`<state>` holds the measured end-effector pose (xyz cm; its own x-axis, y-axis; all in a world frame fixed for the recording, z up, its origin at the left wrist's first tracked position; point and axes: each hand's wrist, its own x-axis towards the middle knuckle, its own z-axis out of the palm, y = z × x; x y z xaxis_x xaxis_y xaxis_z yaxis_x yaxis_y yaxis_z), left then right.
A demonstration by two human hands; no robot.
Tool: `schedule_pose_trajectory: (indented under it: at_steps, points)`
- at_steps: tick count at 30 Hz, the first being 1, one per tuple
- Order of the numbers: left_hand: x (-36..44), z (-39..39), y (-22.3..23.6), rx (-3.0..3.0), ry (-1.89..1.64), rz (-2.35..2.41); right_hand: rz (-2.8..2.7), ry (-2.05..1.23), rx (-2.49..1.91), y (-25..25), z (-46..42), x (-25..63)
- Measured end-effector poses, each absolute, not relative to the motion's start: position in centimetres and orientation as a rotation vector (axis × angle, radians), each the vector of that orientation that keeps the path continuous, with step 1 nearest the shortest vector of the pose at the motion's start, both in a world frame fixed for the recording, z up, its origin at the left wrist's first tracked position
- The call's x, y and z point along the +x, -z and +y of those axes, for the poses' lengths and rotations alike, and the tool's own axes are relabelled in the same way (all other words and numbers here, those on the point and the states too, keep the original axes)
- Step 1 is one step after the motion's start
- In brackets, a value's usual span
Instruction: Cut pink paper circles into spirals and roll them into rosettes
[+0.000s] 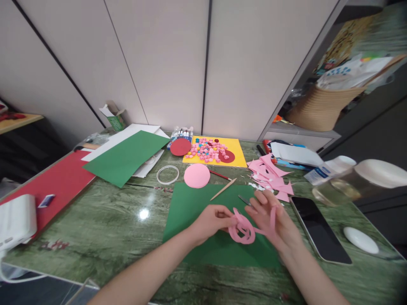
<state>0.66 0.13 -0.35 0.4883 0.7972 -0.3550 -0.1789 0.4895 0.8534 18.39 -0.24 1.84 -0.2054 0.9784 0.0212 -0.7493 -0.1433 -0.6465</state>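
Observation:
Over a green paper sheet (pixel 187 216), my left hand (pixel 213 222) pinches a loosely coiled pink paper strip (pixel 242 231) between thumb and fingers. The tail of that strip runs across to my right hand (pixel 270 218), whose curled fingers hold it near its end. By the right fingertips a thin grey metal tip (pixel 244 200) shows; whether it is held or lies on the sheet I cannot tell. A pointed wooden stick (pixel 223 189) rests across the sheet's far edge. Just beyond lie pink paper discs (pixel 197 176) and a thin red stick (pixel 220 174).
Small pink folded pieces (pixel 208 150) cover a yellow sheet (pixel 238 148) at the back. Pink paper scraps (pixel 270 173), a phone (pixel 319 228) and a clear jar (pixel 337 190) are on the right. Leftward lie a tape ring (pixel 168 174), green paper (pixel 127 156) and a white device (pixel 17 222).

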Motion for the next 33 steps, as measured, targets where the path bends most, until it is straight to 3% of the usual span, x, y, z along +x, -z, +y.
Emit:
schedule_pose_trajectory:
  at_steps: [33]
  points:
    - [-0.7, 1.0, 0.0, 0.459, -0.927, 0.516, -0.622, -1.479, -0.649, -1.4, 0.9, 19.1]
